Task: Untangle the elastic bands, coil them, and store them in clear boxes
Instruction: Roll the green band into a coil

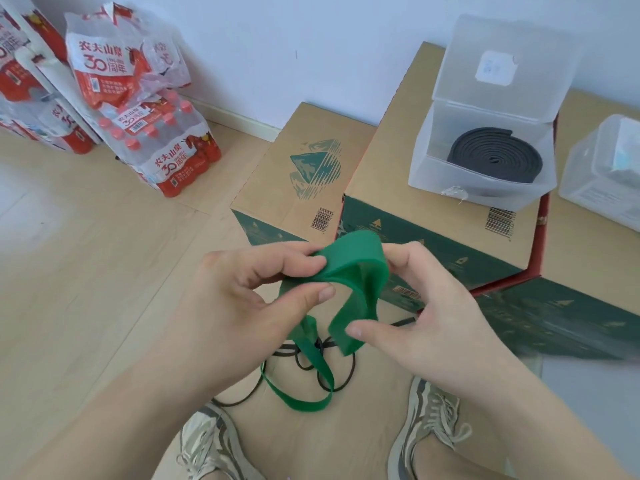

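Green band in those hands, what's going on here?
A person is working on a green elastic band, pinching it in the left hand and gripping it with the right hand. Its lower part hangs to the floor, where it runs through thin black bands, so it is not yet free. One dark band already lies coiled in an open clear box on a cardboard carton. A second clear box stands to the right of it.

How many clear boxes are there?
2: an open box holding a coiled black band on the cardboard carton, and a second box at the right edge, cut off. Others may be hidden.
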